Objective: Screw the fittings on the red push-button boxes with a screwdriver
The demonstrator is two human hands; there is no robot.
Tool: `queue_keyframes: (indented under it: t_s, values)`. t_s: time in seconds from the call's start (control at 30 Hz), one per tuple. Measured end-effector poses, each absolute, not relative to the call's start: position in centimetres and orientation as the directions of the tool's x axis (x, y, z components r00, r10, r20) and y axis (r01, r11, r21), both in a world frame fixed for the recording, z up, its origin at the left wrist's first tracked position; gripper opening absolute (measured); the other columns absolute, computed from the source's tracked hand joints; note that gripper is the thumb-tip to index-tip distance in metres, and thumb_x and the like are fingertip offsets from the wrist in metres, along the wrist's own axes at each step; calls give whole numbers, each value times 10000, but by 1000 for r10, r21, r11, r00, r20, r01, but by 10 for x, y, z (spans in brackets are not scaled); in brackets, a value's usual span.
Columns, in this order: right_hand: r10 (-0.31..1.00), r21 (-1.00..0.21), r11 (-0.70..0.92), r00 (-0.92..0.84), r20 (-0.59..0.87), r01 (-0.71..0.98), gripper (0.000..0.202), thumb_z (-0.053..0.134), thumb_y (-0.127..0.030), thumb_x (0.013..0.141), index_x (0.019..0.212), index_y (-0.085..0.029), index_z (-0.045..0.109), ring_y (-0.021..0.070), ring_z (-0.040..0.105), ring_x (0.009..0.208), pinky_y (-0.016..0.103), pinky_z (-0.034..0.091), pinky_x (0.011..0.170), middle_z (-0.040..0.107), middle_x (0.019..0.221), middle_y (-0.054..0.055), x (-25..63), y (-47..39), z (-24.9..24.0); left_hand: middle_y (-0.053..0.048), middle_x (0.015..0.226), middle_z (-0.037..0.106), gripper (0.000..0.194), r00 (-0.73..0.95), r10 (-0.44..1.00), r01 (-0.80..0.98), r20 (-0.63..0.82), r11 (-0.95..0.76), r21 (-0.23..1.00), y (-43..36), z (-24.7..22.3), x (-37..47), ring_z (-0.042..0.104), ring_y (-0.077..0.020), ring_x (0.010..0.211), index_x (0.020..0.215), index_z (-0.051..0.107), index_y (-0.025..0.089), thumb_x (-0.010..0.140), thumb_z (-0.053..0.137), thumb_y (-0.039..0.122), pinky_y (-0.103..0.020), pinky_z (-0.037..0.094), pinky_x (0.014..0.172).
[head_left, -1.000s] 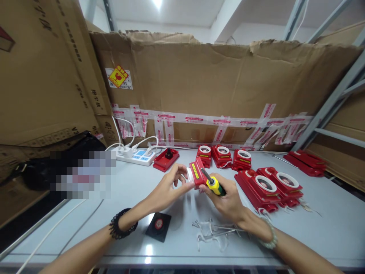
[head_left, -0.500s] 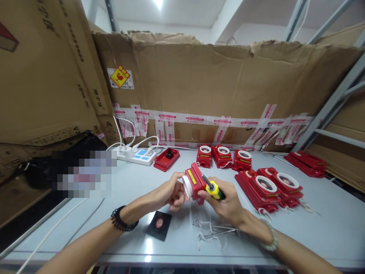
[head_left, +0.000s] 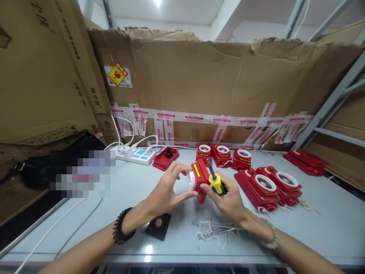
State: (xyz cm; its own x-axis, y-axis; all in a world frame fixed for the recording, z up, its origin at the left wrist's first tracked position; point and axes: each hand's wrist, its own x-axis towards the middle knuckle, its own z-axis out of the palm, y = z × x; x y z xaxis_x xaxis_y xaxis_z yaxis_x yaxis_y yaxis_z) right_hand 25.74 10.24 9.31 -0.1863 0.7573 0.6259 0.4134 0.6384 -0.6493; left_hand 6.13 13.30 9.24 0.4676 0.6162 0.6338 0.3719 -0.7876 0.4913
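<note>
A small red box [head_left: 202, 176] with a yellow label and a white ring is held up over the table, tilted so the ring faces left. My left hand [head_left: 168, 188] spans the white ring [head_left: 191, 180], thumb below and fingertips above. In my right hand [head_left: 229, 198] is a screwdriver [head_left: 216, 182] with a yellow and green handle, its shaft pointing up and away; the same hand's thumb and fingers also brace the red box from the right. Beneath my left forearm lies a black square plate [head_left: 159, 226] with a round red-and-white centre.
Loose screws [head_left: 212, 230] and white strips lie in front. More red boxes [head_left: 222, 154] stand behind, with larger red units [head_left: 258, 188] at right. A red tray-like cover [head_left: 165, 159] and a white power strip [head_left: 137, 155] sit back left. Cardboard [head_left: 185, 83] walls the rear.
My left hand has opened from curled fingers at the ring into a wide span around it. The red box and screwdriver have shifted slightly right, and the box has turned a little.
</note>
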Motion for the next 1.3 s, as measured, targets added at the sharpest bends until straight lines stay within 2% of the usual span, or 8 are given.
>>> queue_keyframes:
  t_s: [0.17,0.27,0.43,0.6,0.73,0.97,1.17,1.3]
  values:
    - [770,-664,619,-157,619,419,290,602,-312,806,641,-207,387,80,285,499,213,290,448,314,568,-70,258,106,92,-61,1014,524,478,470,691,292,549,-709,642,133,95,62,512,-200,875,1103,451,203,744,709,385,-322,435,769]
    - [757,-651,638,-180,628,412,234,596,-304,812,667,-201,444,84,336,505,219,318,468,387,576,-59,259,108,90,-43,896,542,284,441,773,183,456,-575,797,133,96,63,519,-178,797,965,483,175,859,542,431,-324,427,768]
    - [765,-645,629,-193,615,434,203,585,-316,819,683,-193,499,96,399,519,236,351,496,466,588,-36,262,109,88,-21,772,545,294,387,864,83,323,-381,921,139,107,60,530,-167,744,848,472,177,915,395,453,-290,417,698]
    - [806,-732,541,-7,592,413,299,605,-364,799,629,-206,418,78,334,466,219,297,422,377,530,-62,262,108,96,-32,876,569,293,453,822,432,345,-541,722,147,132,25,529,-181,796,906,526,180,774,614,427,-288,417,735]
    - [910,-876,396,8,414,274,308,613,-426,778,658,-202,438,70,363,387,219,285,374,395,472,-78,260,109,102,-21,878,622,401,646,744,688,-171,-470,552,153,136,-13,573,-215,796,951,618,224,613,740,404,-269,430,672]
    - [975,-972,221,1,222,79,382,658,-505,706,689,-193,437,57,406,348,205,297,327,412,536,-86,258,111,101,-12,804,635,558,514,780,854,-356,-426,298,149,118,-15,579,-244,751,923,676,266,389,823,331,-242,387,564]
    - [987,-988,156,-29,155,10,395,689,-486,685,670,-185,435,38,394,347,189,291,319,406,550,-90,255,110,101,-41,848,666,553,539,774,829,-332,-417,374,143,131,-17,582,-278,854,979,670,256,520,765,547,-278,423,662]
    - [992,-990,48,-110,63,-129,356,693,-461,698,717,-166,494,29,385,401,168,307,320,431,607,-72,250,110,98,-77,1208,558,600,682,730,620,-38,-550,560,139,130,-3,525,-260,1062,1242,501,268,723,657,524,-337,419,882]
